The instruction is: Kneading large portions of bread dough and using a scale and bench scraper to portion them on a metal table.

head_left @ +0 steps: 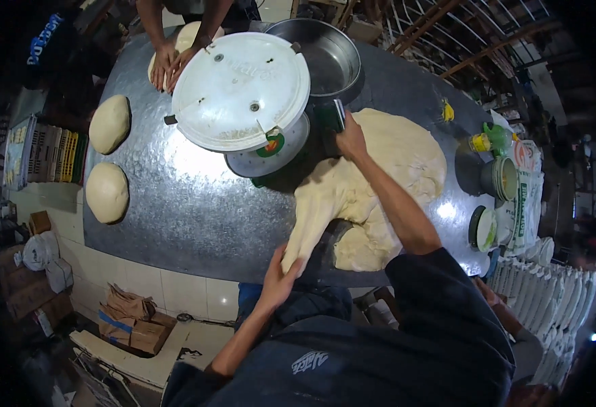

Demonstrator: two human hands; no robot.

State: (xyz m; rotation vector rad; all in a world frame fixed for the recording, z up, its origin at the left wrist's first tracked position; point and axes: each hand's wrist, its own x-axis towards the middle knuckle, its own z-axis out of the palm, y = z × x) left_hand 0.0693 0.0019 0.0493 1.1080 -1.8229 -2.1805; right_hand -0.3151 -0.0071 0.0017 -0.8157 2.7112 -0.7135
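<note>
A large, soft mass of pale dough [406, 152] spreads over the metal table [176, 234], with a long strip [317, 207] stretching from it toward me. At the table's near edge, my left hand [280, 279] is closed around the end of that strip. My right hand [350, 139] grips a dough scraper [330, 116], dark with a bright metal edge, above the dough's far left part. Just left of the scraper stands a weighing scale [269, 163] with a wide white round top [237, 88]; nothing lies on it.
Two dough balls [109, 124] lie at the left. Across the table, another person's hands [168, 66] press dough. A metal bowl [325, 57] sits behind the scale. Along the right edge are a green bottle [498, 138], stacked tubs [500, 178] and a round container [482, 227].
</note>
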